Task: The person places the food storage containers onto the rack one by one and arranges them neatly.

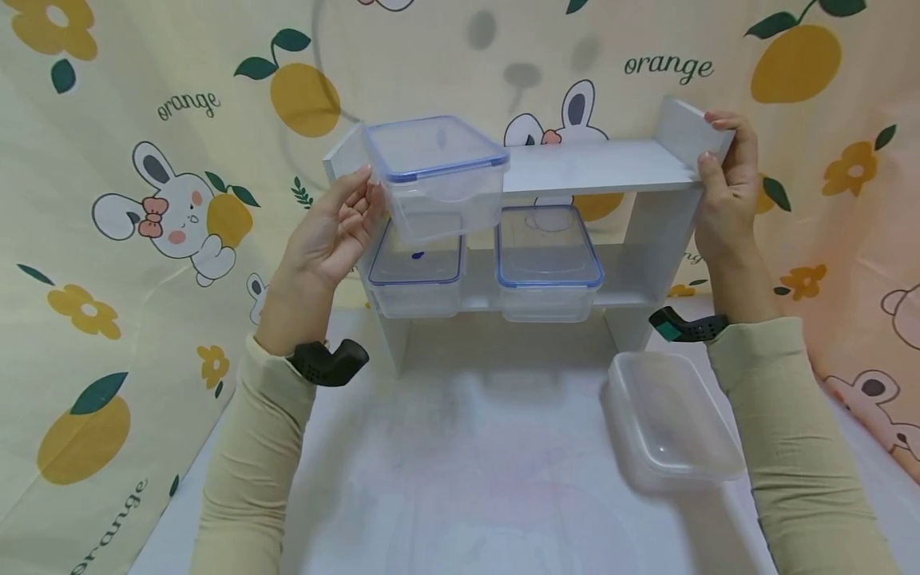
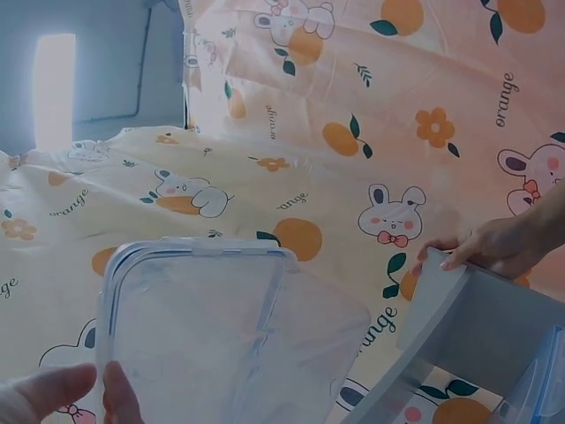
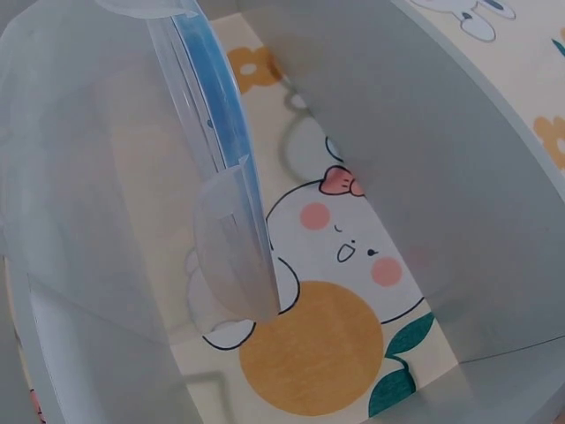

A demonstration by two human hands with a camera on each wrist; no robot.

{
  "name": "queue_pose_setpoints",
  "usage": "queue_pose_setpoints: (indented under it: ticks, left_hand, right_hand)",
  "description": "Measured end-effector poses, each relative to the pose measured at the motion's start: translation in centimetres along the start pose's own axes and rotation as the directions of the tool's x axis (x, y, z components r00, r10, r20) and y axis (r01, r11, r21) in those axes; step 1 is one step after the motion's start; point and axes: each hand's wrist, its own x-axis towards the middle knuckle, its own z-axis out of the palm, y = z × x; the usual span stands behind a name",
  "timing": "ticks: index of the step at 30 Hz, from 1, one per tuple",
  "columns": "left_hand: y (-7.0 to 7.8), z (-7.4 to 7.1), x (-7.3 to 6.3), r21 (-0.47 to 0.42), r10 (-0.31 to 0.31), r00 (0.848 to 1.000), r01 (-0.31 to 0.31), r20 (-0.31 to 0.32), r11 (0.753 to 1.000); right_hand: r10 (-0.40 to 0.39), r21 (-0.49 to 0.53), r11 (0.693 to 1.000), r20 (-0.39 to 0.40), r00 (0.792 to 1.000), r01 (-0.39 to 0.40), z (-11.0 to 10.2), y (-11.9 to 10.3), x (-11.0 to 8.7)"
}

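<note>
My left hand (image 1: 336,220) is at the left side of a clear lidded food container (image 1: 446,196), thumb and fingertip pinching its edge. In the left wrist view that container (image 2: 221,336) appears beside the thumb and a fingertip. It sits at the left of the white shelf unit's top board and juts out in front of it. My right hand (image 1: 729,192) grips the unit's raised right end panel (image 1: 693,136). Below, two more containers with blue-edged lids, one at left (image 1: 417,299) and one at right (image 1: 549,303), stand on the middle board, overhanging its front.
A frosted container (image 1: 672,419) lies on the white table (image 1: 503,479) near the right forearm. A patterned cloth (image 1: 446,48) with oranges and rabbits hangs behind the shelf. Seen from the right wrist, a lidded container (image 3: 221,177) stands near the grey-looking side panel (image 3: 406,159).
</note>
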Motion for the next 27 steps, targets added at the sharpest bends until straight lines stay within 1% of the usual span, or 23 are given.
queue_pose_setpoints:
  ticks: [2,7,13,18,24,27]
  left_hand:
    - [0.1,-0.1,0.1,-0.016,-0.004,1.0,0.005,0.009,1.0]
    - [0.2,-0.1,0.4,-0.027,-0.003,1.0,0.003,-0.003,1.0]
    - [0.3,-0.3,1.1,-0.101,-0.033,0.999,0.032,-0.004,0.994]
    - [0.2,-0.1,1.6,-0.113,-0.018,1.0,0.015,-0.025,0.993]
    - [0.1,0.0,1.8,-0.121,-0.009,0.999,0.003,-0.047,0.993]
    - [0.2,-0.1,2.0,-0.121,-0.006,0.999,0.001,-0.046,0.993]
  right_hand:
    - [0.001,-0.003,1.0,-0.002,1.0,-0.001,0.0,0.1,0.0]
    - [-0.001,-0.009,1.0,-0.006,1.0,0.001,-0.1,0.2,0.1]
    - [-0.003,-0.011,1.0,-0.007,1.0,0.003,-0.1,0.2,0.0]
    - [-0.001,-0.01,1.0,-0.005,1.0,0.001,0.0,0.2,0.0]
    - [-0.003,-0.002,1.0,-0.001,1.0,0.003,0.1,0.1,-0.1]
    - [-0.007,-0.003,1.0,0.001,1.0,0.007,0.1,0.0,-0.1]
